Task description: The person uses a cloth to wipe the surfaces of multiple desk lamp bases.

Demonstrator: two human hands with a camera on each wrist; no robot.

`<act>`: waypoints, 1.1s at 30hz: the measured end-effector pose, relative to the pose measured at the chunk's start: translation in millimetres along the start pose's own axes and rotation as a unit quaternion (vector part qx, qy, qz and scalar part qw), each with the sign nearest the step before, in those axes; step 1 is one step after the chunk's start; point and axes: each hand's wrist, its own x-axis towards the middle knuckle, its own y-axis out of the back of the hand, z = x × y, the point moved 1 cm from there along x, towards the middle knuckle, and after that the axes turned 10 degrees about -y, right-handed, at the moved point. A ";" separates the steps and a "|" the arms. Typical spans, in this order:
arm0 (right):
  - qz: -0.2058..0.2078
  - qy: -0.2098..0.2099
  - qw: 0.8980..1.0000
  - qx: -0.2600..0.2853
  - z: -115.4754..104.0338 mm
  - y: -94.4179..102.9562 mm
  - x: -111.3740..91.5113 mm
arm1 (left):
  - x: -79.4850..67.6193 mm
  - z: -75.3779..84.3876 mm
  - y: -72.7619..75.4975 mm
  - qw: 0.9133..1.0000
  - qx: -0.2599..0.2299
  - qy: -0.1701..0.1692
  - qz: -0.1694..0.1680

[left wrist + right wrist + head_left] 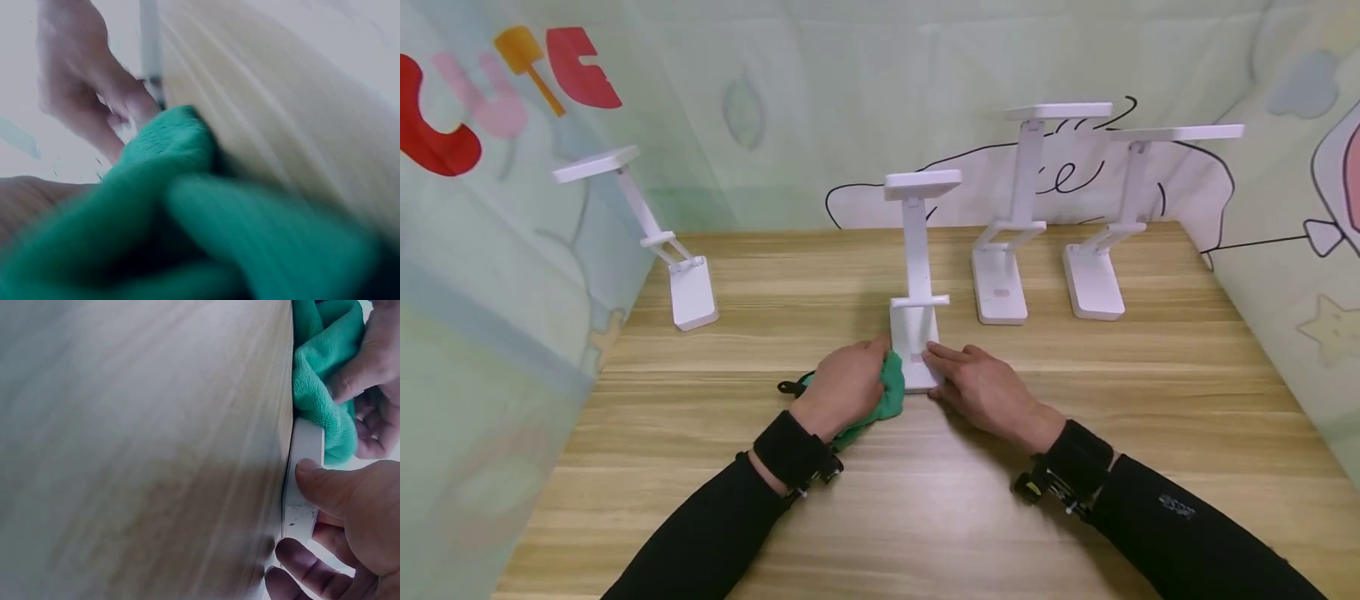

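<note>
A white desk lamp stands upright in the middle of the table, its flat base toward me. My left hand holds a green cloth against the left side of that base. From the other side, my right hand grips the base near its front right corner. The right wrist view shows the right thumb on the front edge of the lamp base, with fingers around the corner. There the green cloth bunches under the left hand's fingers and touches the base. Cloth fills much of the left wrist view, which is blurred.
Another white desk lamp stands at the left, turned at an angle. Two more, a nearer lamp and a farther lamp, stand at the right. A printed cloth backdrop rises behind the wooden table.
</note>
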 end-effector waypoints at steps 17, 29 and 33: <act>-0.001 -0.009 1.000 -0.002 0.6 -1.2 -0.4 | -5.3 -2.1 -6.7 0.997 -0.074 0.003 -0.017; 0.004 -0.002 1.000 -0.002 0.3 -1.1 0.7 | 0.9 8.3 -10.0 0.998 0.046 -0.034 0.015; 0.003 -0.007 1.000 0.002 -0.2 -0.9 1.6 | 1.8 4.9 -7.1 0.999 0.031 -0.028 -0.006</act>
